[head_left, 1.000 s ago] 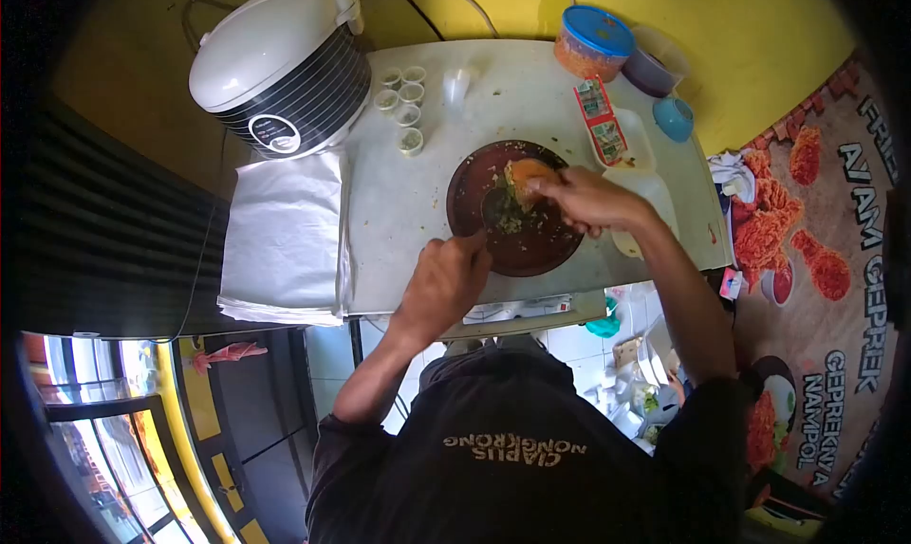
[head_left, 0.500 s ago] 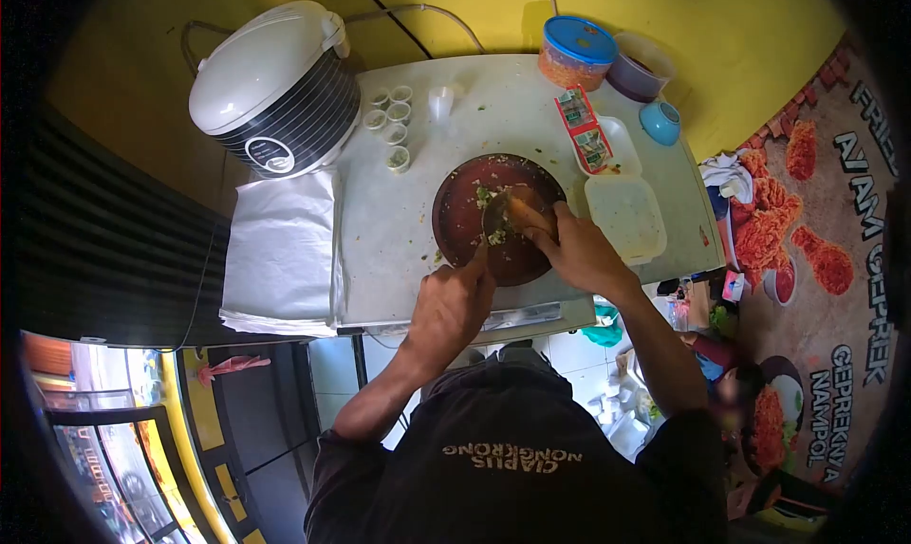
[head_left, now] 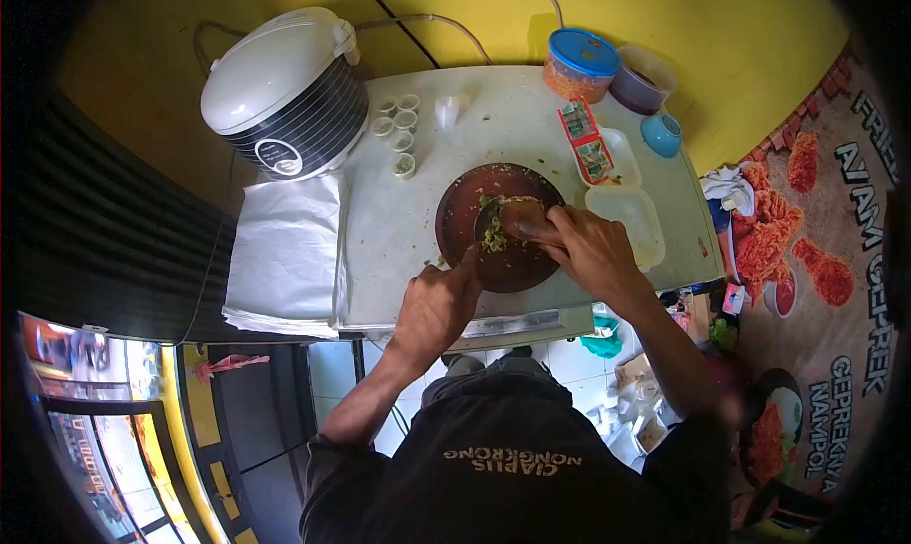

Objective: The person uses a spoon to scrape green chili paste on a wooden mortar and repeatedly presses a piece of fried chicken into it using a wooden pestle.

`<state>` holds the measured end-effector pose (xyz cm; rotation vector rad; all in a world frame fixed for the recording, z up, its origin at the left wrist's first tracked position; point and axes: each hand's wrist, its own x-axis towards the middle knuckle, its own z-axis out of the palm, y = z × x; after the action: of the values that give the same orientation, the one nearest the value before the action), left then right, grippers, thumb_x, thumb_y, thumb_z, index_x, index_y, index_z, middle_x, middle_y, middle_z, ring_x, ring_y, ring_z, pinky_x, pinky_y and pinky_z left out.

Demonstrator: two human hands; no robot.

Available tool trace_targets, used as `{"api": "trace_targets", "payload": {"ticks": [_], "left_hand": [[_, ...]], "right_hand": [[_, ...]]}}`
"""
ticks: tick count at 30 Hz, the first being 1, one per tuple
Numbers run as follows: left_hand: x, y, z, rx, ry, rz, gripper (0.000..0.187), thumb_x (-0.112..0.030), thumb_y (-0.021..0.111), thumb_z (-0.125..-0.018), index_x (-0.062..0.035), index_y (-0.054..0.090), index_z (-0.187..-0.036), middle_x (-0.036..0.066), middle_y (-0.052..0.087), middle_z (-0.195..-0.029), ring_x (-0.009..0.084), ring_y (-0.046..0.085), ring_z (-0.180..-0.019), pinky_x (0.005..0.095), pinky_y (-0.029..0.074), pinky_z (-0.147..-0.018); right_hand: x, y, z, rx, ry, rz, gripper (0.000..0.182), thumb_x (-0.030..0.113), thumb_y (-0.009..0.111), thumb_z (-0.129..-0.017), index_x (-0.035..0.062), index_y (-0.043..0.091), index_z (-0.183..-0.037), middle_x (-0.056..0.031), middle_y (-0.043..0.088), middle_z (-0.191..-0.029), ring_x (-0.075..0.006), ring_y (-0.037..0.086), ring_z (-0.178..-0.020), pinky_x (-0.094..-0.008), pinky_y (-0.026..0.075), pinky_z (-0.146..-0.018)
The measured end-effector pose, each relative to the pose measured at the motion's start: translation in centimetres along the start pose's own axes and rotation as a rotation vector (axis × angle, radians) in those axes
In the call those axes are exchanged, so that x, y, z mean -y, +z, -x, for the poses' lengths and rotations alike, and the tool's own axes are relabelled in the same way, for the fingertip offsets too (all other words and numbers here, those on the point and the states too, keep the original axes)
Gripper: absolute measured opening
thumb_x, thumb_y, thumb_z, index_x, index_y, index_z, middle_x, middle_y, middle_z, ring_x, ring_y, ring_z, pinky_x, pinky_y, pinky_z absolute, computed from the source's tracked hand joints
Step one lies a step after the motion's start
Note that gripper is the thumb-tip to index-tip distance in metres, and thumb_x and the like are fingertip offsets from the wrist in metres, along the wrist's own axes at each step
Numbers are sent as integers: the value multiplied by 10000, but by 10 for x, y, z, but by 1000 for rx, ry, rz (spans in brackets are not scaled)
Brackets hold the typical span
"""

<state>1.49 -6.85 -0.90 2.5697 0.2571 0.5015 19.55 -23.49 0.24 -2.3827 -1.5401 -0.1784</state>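
A shallow, reddish-brown mortar (head_left: 457, 202) sits near the table's front edge. My right hand (head_left: 598, 255) is closed round a brown pestle (head_left: 528, 220), whose head lies over the middle of the mortar. From the front left my left hand (head_left: 436, 302) grips a spoon (head_left: 481, 229), index finger stretched along its handle; the spoon's bowl is down in the mortar beside the pestle head. Crushed green and pale bits (head_left: 493, 239) are heaped between the two tools, with more scattered over the mortar's inside.
Left of the mortar lie a stack of white paper (head_left: 285, 250) and a rice cooker (head_left: 285, 93). Several small filled cups (head_left: 402, 142) stand behind. To the right are a white plastic container (head_left: 631, 217), red sachets (head_left: 588, 141), a blue-lidded tub (head_left: 581, 60) and a blue bowl (head_left: 661, 134).
The pestle has tilted, its head now turned more sideways against the spoon. The crushed greens are gathered into a larger heap in front of it. The whole view has shifted slightly.
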Motion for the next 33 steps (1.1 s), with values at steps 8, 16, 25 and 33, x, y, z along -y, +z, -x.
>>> {"api": "trace_targets", "payload": {"ticks": [8,16,25,33], "left_hand": [[6,-10,-2,-20,136,-27,405,-77,635,-847,9,587,-1239,142,629,-635,313,608,-574,396,515,-634],[12,-25,-9,64,204,-107,432,-98,653,-841,-20,584,-1261,113,631,-628,289,608,-587,386,516,-629],[14,-31,-17,93,230,-93,446,-120,654,-846,-23,578,-1274,116,634,-638,297,617,-585,383,518,-667],[21,-31,-18,47,150,-49,448,-117,651,-840,-12,579,-1270,143,631,-635,317,622,-590,420,520,-631]], "right_hand": [[-8,-8,-7,17,-124,203,304,190,685,-817,101,599,-1094,-58,624,-962,-231,637,-922,-392,513,-729],[-20,-10,-13,-107,-343,343,240,155,618,-828,118,652,-1063,-30,619,-1011,-192,602,-996,-393,473,-882],[-20,-11,-17,-81,-441,401,236,143,603,-830,131,665,-1057,-13,596,-986,-163,589,-972,-356,425,-860],[-23,-5,-14,-108,-398,218,181,139,623,-814,118,658,-990,-26,590,-998,-175,595,-961,-344,441,-843]]}}
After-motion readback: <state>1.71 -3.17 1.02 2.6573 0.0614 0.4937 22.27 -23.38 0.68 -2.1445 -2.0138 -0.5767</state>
